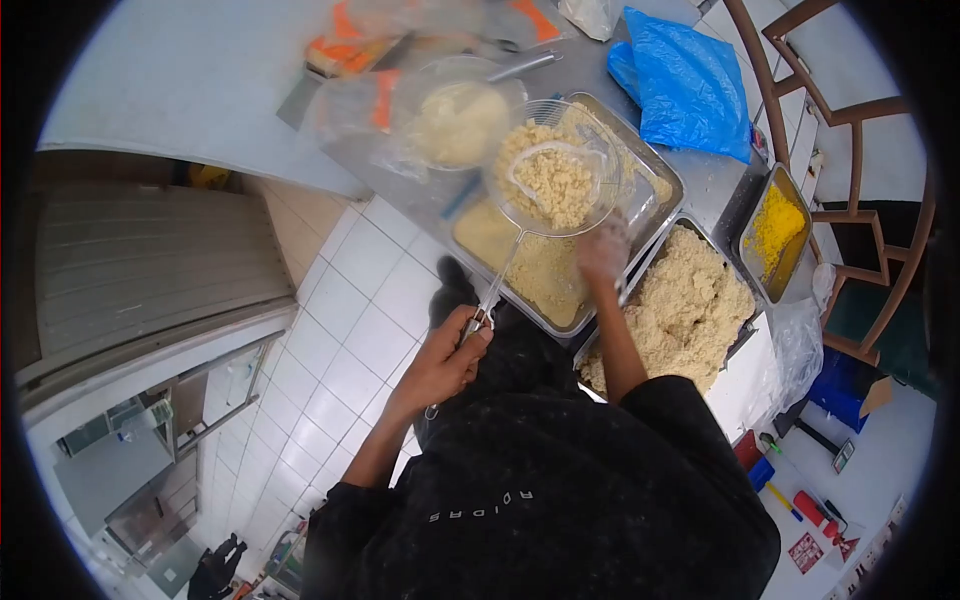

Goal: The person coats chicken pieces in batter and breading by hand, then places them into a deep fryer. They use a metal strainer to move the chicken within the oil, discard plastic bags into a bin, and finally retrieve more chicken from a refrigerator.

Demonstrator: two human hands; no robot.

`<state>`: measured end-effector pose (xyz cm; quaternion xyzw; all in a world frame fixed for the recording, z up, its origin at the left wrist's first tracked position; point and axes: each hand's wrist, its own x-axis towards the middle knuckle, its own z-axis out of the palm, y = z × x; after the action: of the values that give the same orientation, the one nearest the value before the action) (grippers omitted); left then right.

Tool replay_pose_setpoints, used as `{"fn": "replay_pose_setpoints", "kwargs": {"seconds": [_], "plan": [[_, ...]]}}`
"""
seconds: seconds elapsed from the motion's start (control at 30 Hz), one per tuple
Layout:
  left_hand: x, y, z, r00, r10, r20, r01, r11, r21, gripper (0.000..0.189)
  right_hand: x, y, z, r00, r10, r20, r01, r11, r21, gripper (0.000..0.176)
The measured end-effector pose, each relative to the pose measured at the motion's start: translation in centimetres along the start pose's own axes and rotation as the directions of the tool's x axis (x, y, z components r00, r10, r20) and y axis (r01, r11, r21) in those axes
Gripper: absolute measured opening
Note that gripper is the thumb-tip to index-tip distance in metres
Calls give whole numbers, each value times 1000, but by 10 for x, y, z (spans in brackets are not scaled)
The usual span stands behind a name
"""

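My left hand (448, 358) is closed around the handle of a round wire-mesh strainer (522, 222). Clumpy pale-yellow crumbs (560, 185) lie in the strainer's bowl, which is above a metal tray (562, 328). Finer yellowish crumbs (545, 280) cover the tray's bottom. Smeared by motion, my right hand (604, 250) is at the strainer's near right rim, over the tray's edge; its fingers cannot be made out. Just right of it, a second tray (748, 345) is heaped with coarse pale crumbs (690, 305).
Beyond the strainer stands a bowl of pale contents (460, 120), beside clear bags with orange markings (350, 50). A blue plastic bag (690, 90) lies at the back right. One smaller tray (750, 245) holds bright yellow crumbs (778, 222). Brown metal bars (858, 165) border the right side.
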<state>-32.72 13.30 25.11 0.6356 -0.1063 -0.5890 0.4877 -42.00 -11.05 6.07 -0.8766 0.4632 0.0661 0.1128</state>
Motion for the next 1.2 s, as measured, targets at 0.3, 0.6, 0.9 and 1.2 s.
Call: {"fn": "replay_pose_setpoints", "kwargs": {"seconds": [0.3,0.6,0.9,1.2], "plan": [[38,-2,20,997,-56,48,58,997,-42,19,-16,-51,30,971,-119,-207,141,986,94,59],[78,-2,23,998,-26,58,24,999,30,19,11,-1,84,938,-51,-343,252,779,574,30],[96,-10,8,997,-26,78,24,1000,16,16,-57,-25,30,960,119,-252,-89,988,127,56],[90,-10,0,993,-84,87,80,996,45,16,-57,-45,43,976,-28,-216,57,990,132,56]]}}
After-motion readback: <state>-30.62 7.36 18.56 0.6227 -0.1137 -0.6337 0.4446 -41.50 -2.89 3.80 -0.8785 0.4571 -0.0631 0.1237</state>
